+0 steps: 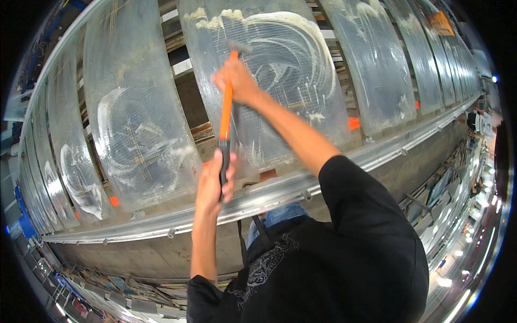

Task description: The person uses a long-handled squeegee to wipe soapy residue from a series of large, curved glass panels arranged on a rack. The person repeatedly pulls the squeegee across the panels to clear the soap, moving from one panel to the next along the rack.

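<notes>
My left hand (212, 183) is closed around the black grip of a long-handled tool (226, 112) with an orange shaft. Farther up, my right hand (239, 81) wraps the same shaft just below a small, blurred grey crosswise head; the head's exact kind cannot be made out. The tool hangs over the left half of a wet, greyish slab (291, 107) with fine mesh lines on its surface. Creamy white residue (291, 20) lies in swirls and along a curved band on that slab. Whether the head touches the surface is unclear.
Similar wet slabs (134, 145) stand in a row to both sides, with gaps showing slats beneath. Along the near side runs a metal rail (269, 195) with small knobs. Orange tags (354, 123) sit near slab corners. Scrap strips (431, 194) are piled at the lower right.
</notes>
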The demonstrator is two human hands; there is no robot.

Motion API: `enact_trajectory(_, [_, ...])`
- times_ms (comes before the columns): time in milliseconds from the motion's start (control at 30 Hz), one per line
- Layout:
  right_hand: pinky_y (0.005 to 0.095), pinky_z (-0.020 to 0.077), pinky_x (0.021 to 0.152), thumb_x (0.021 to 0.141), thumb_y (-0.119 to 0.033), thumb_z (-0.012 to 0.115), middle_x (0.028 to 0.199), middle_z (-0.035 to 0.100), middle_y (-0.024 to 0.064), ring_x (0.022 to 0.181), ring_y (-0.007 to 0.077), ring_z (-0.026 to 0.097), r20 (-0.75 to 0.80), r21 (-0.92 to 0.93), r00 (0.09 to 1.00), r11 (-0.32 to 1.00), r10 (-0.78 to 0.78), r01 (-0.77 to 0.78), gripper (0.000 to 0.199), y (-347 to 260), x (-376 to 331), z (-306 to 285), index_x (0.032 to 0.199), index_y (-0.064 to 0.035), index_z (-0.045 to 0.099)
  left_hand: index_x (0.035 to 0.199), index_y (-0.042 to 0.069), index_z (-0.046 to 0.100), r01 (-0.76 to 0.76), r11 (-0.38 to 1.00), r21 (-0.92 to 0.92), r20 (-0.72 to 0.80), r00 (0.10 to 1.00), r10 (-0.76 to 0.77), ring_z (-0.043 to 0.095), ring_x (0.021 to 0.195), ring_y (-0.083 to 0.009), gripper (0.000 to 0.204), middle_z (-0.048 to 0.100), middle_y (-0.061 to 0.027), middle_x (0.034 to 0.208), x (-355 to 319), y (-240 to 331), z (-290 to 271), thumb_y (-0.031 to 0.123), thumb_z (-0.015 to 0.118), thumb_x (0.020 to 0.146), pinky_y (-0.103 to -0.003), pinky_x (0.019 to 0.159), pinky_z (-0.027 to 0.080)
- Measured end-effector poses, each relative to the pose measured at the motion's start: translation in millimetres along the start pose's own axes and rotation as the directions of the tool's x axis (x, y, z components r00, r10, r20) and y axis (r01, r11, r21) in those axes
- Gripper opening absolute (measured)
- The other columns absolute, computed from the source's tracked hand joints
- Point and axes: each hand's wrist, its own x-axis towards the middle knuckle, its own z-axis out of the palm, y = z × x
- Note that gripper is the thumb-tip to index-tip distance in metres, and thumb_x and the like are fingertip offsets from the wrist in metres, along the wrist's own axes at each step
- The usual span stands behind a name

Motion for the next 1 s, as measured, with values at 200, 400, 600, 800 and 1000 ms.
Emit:
enact_trajectory(200, [0.0429, 0.0439, 0.073, 0.086, -0.013, 0.071, 0.069, 0.051, 0.0057, 0.076, 0.0272, 0.052, 0.130, -0.106, 0.984, 0.988, 0.122, -0.108, 0.027, -195, -166, -9, 0.064, -0.0098, 0.055, 0.113, 0.002, 0.059, 0.173, 0.977, 0.123, -0.071, 0.984, -0.165, 0.040, 0.043, -0.0065, 0.049, 0.048, 0.0024, 0.065, -141, -183, -60, 0.048, 0.044, 0.109, -0.024, 0.037, 0.032])
enact_trajectory(400, [0.0407, 0.0458, 0.075, 0.085, -0.013, 0.075, 0.065, 0.048, 0.0052, 0.068, 0.0251, 0.051, 0.092, -0.028, 0.972, 0.977, 0.215, -0.213, 0.028, -273, -228, -23, 0.066, -0.0084, 0.056, 0.107, 0.003, 0.062, 0.101, 0.969, 0.224, -0.042, 0.995, -0.094, 0.044, 0.057, -0.0056, 0.046, 0.052, 0.0009, 0.065, -193, -265, -89, 0.045, 0.045, 0.110, -0.023, 0.053, 0.032])
enact_trajectory(600, [0.0401, 0.0449, 0.071, 0.084, -0.010, 0.077, 0.064, 0.043, 0.0055, 0.066, 0.0256, 0.049, 0.017, -0.062, 0.992, 0.990, 0.128, -0.127, 0.036, -154, -167, -28, 0.062, -0.0099, 0.048, 0.104, 0.003, 0.057, 0.166, 0.979, 0.115, -0.052, 0.986, -0.161, 0.040, 0.040, -0.0083, 0.045, 0.048, 0.0000, 0.062, -107, -179, -26, 0.045, 0.044, 0.110, -0.025, 0.036, 0.031])
enact_trajectory(800, [0.0438, 0.0429, 0.070, 0.091, -0.018, 0.071, 0.066, 0.051, 0.0066, 0.069, 0.0290, 0.050, -0.073, -0.011, 0.997, 0.999, -0.033, 0.033, 0.039, 50, -7, -29, 0.061, -0.0090, 0.047, 0.106, 0.003, 0.057, 0.008, 1.000, 0.013, -0.046, 0.999, -0.008, 0.038, 0.039, -0.0059, 0.052, 0.046, 0.0023, 0.063, 44, -20, 56, 0.054, 0.044, 0.107, -0.024, 0.033, 0.029])
enact_trajectory(1000, [0.0438, 0.0430, 0.071, 0.093, -0.021, 0.068, 0.064, 0.054, 0.0060, 0.071, 0.0307, 0.052, -0.089, -0.033, 0.995, 0.998, -0.055, 0.052, 0.038, 77, 34, -28, 0.061, -0.0095, 0.051, 0.110, 0.005, 0.059, -0.063, 0.993, -0.098, 0.010, 0.998, 0.064, 0.035, 0.042, -0.0029, 0.052, 0.047, 0.0066, 0.069, 60, 32, 65, 0.054, 0.043, 0.108, -0.022, 0.033, 0.027])
